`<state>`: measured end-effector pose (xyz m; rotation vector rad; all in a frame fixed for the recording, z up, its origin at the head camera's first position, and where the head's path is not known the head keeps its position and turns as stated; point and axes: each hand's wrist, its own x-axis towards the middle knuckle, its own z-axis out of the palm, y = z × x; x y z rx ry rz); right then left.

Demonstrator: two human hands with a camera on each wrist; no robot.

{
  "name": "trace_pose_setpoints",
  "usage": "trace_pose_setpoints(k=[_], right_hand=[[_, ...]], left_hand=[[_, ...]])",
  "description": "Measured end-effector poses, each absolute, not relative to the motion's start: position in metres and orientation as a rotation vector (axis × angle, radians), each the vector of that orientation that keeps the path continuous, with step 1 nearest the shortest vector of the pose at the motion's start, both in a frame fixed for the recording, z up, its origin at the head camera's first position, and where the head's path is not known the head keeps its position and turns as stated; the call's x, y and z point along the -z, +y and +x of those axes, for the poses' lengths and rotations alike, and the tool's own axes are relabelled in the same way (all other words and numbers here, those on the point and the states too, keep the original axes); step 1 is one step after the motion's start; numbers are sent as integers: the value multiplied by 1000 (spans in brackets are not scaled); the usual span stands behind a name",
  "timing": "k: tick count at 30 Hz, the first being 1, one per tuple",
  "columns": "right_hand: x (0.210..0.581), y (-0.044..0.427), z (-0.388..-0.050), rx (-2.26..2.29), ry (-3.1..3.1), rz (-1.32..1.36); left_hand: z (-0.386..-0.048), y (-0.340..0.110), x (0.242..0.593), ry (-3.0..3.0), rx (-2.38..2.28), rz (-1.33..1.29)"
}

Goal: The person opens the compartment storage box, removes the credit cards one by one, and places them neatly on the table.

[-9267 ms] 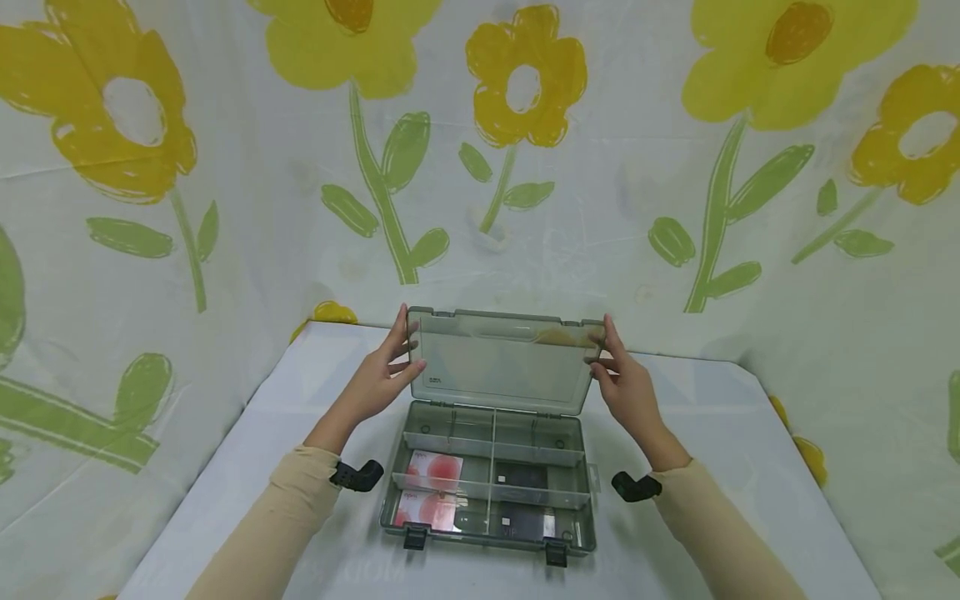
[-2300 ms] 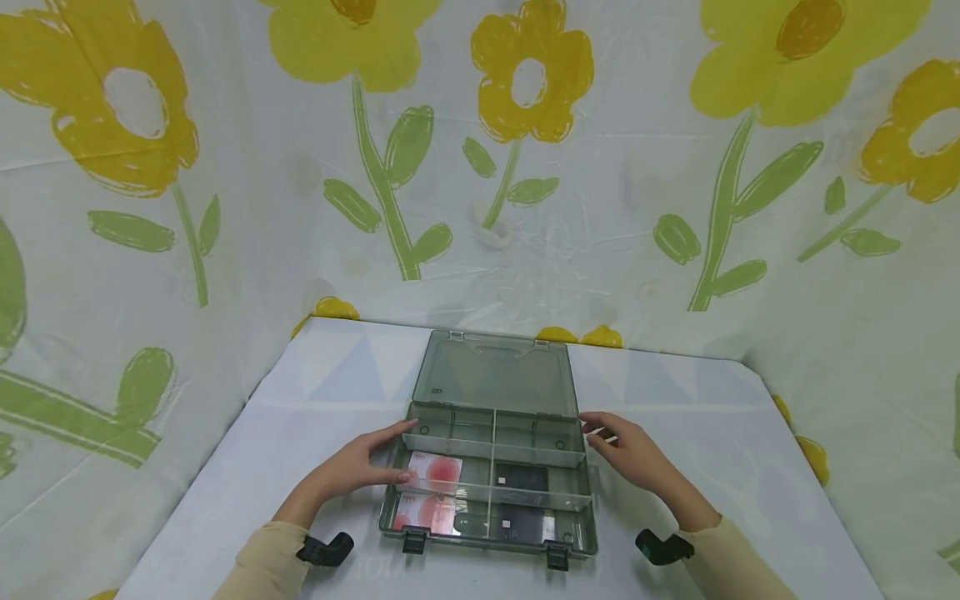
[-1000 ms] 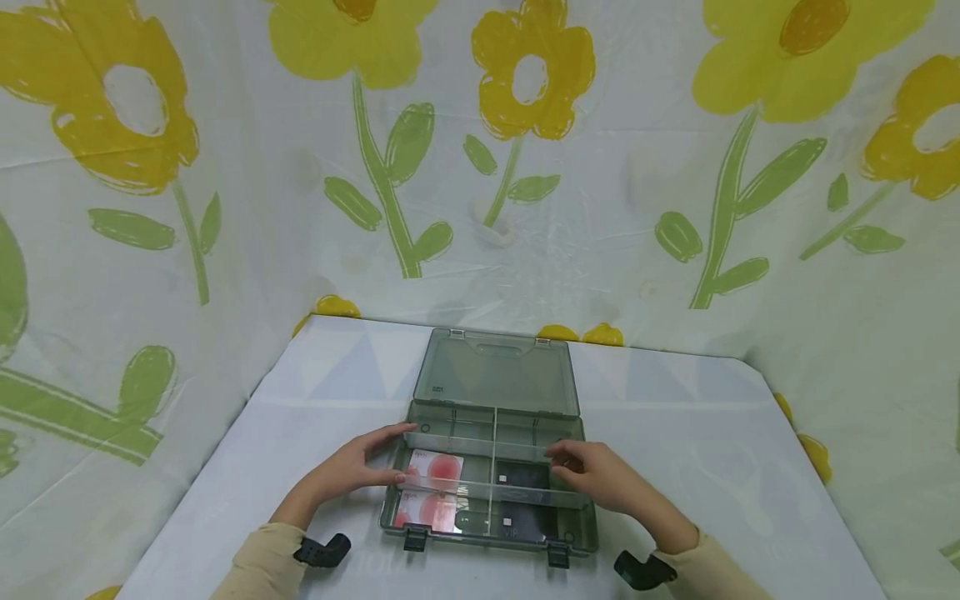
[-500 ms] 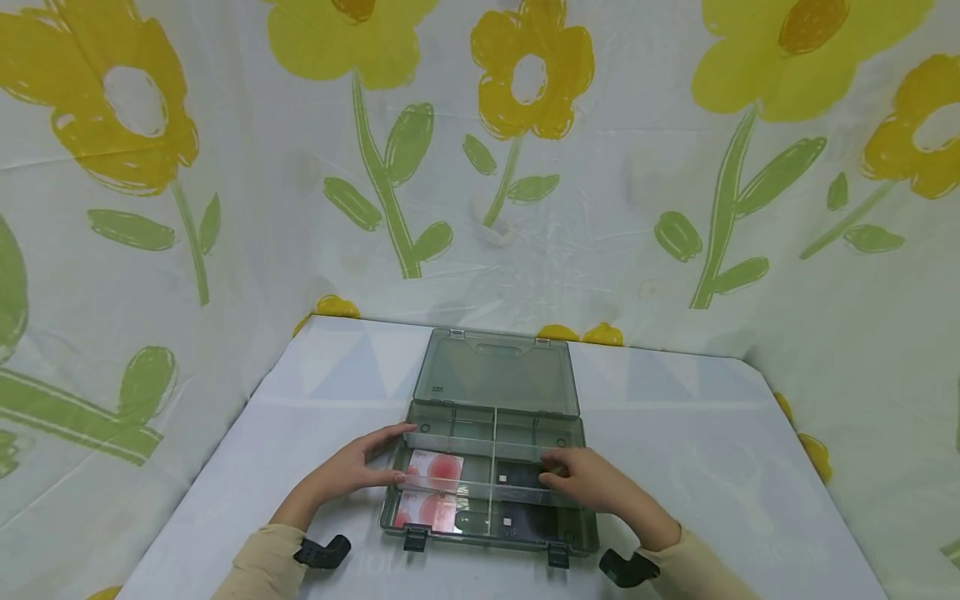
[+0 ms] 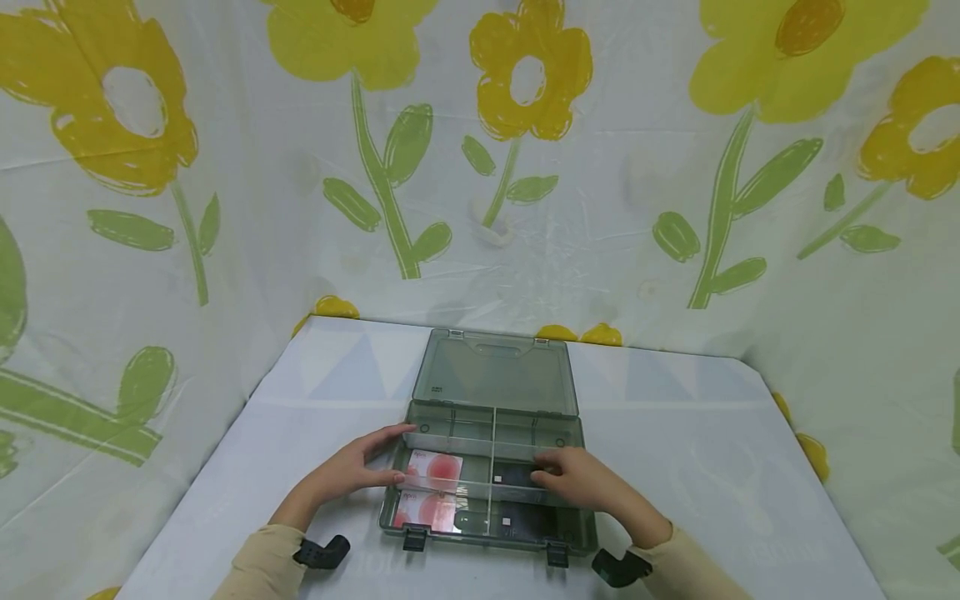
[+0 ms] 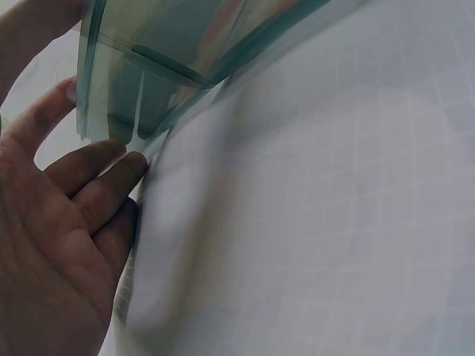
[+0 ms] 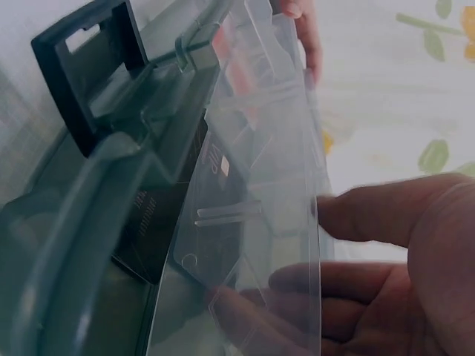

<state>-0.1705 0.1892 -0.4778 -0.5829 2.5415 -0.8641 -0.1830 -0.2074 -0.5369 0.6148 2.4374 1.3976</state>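
Observation:
A translucent grey-green compartment box (image 5: 386,517) lies on the table, its lid (image 5: 495,375) laid back. At its left rim rests my left hand (image 5: 347,467), thumb and index finger spread along the edge; the left wrist view shows other fingers bent beside the wall. My right hand (image 5: 588,482) reaches into the middle right compartment over a black card (image 5: 513,475). Through the clear divider (image 7: 286,178), the right wrist view shows its fingers (image 7: 256,322) low by the card, thumb apart from them. Head-view fingertips are partly hidden.
Pink-and-white cards (image 5: 435,468) lie in the left compartments, and another black card (image 5: 517,521) in the front right one. Two dark latches (image 5: 415,540) hang at the box's front. Flower-printed cloth (image 5: 600,208) surrounds the white table (image 5: 675,450).
The lid has gone from held upright to lying back. My right hand has moved from the right rim into the middle right compartment, lately drifting left; that black card has shifted slightly left.

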Motion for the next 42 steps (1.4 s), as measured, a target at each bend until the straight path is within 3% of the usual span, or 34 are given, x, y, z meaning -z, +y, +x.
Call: trace_pose_setpoints(k=[23, 42], right_hand=[[480, 190, -167, 912, 2620, -501], [473, 184, -162, 1202, 2652, -334]], left_hand=[[-183, -208, 535, 2420, -1393, 574], [-184, -207, 539, 2430, -1401, 600]])
